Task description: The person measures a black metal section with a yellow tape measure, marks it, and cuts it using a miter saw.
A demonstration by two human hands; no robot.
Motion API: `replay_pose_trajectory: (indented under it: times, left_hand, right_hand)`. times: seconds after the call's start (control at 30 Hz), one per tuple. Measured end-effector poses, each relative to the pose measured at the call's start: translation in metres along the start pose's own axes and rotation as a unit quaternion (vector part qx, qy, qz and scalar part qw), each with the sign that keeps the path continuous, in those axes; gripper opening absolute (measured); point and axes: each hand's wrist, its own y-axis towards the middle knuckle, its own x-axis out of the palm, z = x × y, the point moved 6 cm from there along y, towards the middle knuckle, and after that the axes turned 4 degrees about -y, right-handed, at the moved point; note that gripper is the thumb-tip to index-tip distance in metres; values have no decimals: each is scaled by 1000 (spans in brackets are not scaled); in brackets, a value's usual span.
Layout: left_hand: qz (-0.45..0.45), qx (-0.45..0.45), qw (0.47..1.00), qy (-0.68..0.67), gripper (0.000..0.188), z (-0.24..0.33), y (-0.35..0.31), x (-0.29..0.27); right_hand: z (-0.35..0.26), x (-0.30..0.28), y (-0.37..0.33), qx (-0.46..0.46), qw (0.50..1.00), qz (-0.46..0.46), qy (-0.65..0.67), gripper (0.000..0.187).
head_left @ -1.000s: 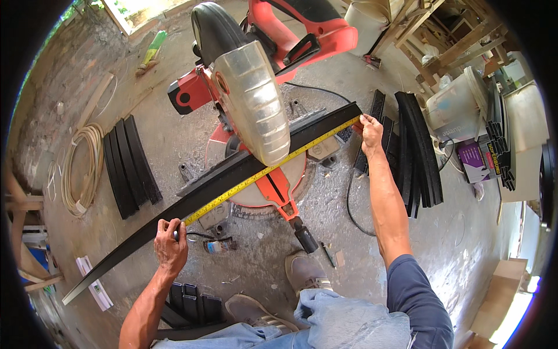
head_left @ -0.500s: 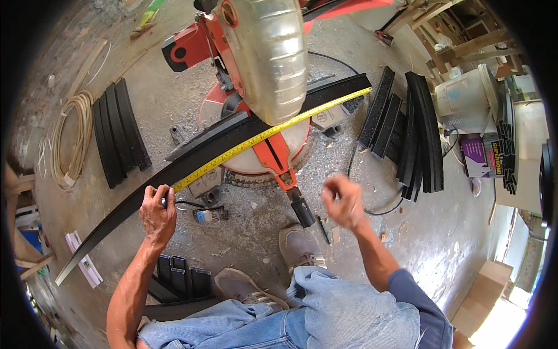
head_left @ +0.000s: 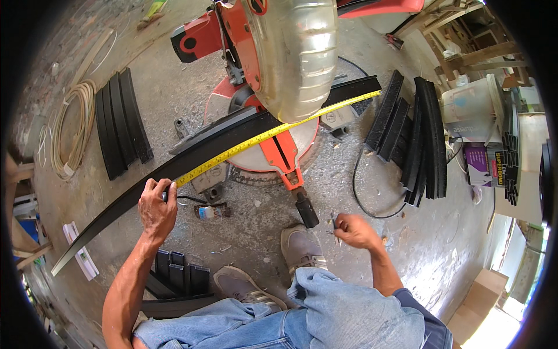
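Note:
My left hand (head_left: 157, 209) is closed around the tape measure, mostly hiding its case, and rests against the long black metal strip. The yellow tape blade (head_left: 256, 139) runs from it along the strip to the strip's far right end. That black strip (head_left: 131, 203) lies slantwise across the red miter saw (head_left: 279, 154), its near left end reaching toward the floor. My right hand (head_left: 357, 231) is low over the floor, right of the saw's black handle (head_left: 307, 210). Its fingers pinch a slim dark pen, seen only in small part.
Cut black strips lie left (head_left: 122, 125) and right (head_left: 427, 139) of the saw, with more by my feet (head_left: 183, 273). A cable coil (head_left: 72, 128) is at the left. A black cord (head_left: 356, 186) loops over the floor. A bucket (head_left: 474, 107) and purple box (head_left: 479, 166) stand right.
My right hand has come down to the floor and closed on the pen that lay there. My left hand keeps its hold on the tape measure. The view has shifted slightly.

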Motion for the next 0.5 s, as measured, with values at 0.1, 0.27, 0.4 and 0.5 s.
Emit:
replay_pose_trajectory:
  times: [0.1,0.27,0.4,0.5]
  left_hand:
    - [2,3,1000,-2,16,2,2,0]
    - [0,8,1000,-5,17,-2,2,0]
    - [0,24,1000,-6,17,-2,3,-1]
    - [-13,7,1000,4,16,3,2,-3]
  right_hand:
    - [-29,-48,4,-43,984,10,175,18]
    - [-93,-98,46,-250,852,59,457,27]
    - [-126,-112,93,-289,792,76,532,14]
    - [-149,-109,120,-290,768,68,567,31]
